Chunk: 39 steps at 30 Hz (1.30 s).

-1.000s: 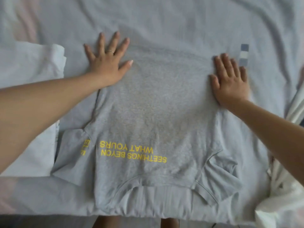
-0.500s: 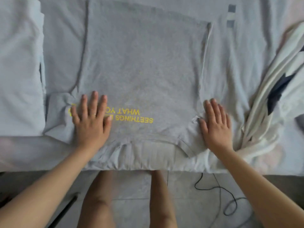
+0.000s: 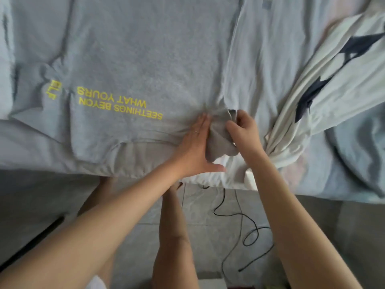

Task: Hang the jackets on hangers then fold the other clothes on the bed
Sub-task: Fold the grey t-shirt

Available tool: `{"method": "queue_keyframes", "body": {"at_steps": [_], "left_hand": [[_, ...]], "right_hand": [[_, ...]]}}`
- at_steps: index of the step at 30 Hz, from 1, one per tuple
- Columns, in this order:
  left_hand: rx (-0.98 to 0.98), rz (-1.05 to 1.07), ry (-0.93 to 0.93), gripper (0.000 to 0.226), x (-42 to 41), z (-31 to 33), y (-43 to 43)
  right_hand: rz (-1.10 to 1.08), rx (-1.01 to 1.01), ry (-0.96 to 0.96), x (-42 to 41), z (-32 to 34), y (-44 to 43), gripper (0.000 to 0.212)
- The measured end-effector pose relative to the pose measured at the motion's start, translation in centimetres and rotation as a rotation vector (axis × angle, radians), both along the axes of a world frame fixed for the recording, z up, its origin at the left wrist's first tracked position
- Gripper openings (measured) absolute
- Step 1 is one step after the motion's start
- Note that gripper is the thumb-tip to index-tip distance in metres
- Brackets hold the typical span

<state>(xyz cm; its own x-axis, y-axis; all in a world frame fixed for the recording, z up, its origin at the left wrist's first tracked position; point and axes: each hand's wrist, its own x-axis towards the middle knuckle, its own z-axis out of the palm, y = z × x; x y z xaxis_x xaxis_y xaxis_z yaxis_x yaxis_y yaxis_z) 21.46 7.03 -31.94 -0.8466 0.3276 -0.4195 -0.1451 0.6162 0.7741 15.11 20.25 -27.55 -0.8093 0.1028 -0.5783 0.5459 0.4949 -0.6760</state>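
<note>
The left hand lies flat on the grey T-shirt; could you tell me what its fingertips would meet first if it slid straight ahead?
Probably only more grey T-shirt: the left hand points up the shirt's right edge.

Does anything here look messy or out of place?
Mostly tidy: the grey T-shirt lies flat on the bed. Its one sleeve is bunched up where the right hand grips it beside the flat left hand. A white garment lies crumpled alongside, and a black cable trails loose across the floor.
</note>
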Motion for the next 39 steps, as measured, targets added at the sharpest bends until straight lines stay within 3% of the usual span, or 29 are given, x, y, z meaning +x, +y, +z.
{"method": "queue_keyframes", "body": {"at_steps": [2,4,6,7,9,11,13,16,18,21,24,28,32,33,37,39], "left_hand": [[0.208,0.293,-0.109,0.115,0.5,0.1,1.2],[0.345,0.641,-0.168,0.072,0.4,0.6,2.0],[0.427,0.998,-0.335,0.023,-0.7,1.2,1.9],[0.480,1.148,-0.431,0.010,-1.2,1.1,1.3],[0.522,1.233,-0.549,0.017,-1.9,0.7,-0.7],[0.524,1.177,-0.595,0.015,-2.1,0.1,-2.9],[0.642,1.138,-0.622,0.019,-2.2,-0.4,-4.8],[0.821,1.028,-0.617,0.036,-2.2,-0.5,-6.1],[0.824,0.977,-0.566,0.038,-2.1,-0.6,-6.1],[0.589,0.985,-0.350,0.031,-2.1,-0.7,-5.7],[0.394,0.996,-0.131,0.022,-3.1,-1.1,-5.9],[0.171,0.808,0.066,0.015,-4.8,-1.5,-6.8],[0.083,0.716,0.069,0.088,-4.0,-2.1,-6.5],[0.085,0.653,0.100,0.092,-3.6,-1.7,-6.3],[-0.008,0.371,0.123,0.074,-2.2,-0.8,-6.6],[-0.099,0.282,0.079,0.084,-1.6,-0.5,-6.5]], "right_hand": [[0.098,-0.151,-0.054,-0.7,0.9,-0.6,0.017],[0.282,-0.262,-0.073,-1.4,1.4,-1.1,0.022],[0.467,-0.175,0.050,-2.5,1.2,-1.0,0.021],[0.544,-0.084,0.139,-3.2,1.0,-0.9,0.032],[0.685,0.060,0.255,-5.2,0.3,-0.4,0.062],[0.866,0.177,0.186,-6.8,-0.5,-0.2,0.073],[1.046,0.376,0.120,-7.8,-1.4,-0.6,0.067],[1.141,0.594,0.060,-9.0,-1.3,-2.4,0.061],[1.197,0.645,-0.098,-9.8,-0.4,-3.9,0.054],[1.112,0.457,-0.246,-10.3,-0.3,-4.8,0.034],[0.855,0.201,-0.161,-9.8,-1.2,-3.8,0.021],[0.576,0.031,-0.078,-8.9,-2.4,-1.9,0.015],[0.395,-0.009,-0.046,-7.9,-3.6,-1.6,0.019],[0.376,-0.013,-0.043,-7.8,-3.8,-1.8,0.021],[0.375,0.032,-0.043,-7.6,-4.0,-2.3,0.020],[0.332,0.031,-0.018,-7.3,-4.2,-2.2,0.022]]}}
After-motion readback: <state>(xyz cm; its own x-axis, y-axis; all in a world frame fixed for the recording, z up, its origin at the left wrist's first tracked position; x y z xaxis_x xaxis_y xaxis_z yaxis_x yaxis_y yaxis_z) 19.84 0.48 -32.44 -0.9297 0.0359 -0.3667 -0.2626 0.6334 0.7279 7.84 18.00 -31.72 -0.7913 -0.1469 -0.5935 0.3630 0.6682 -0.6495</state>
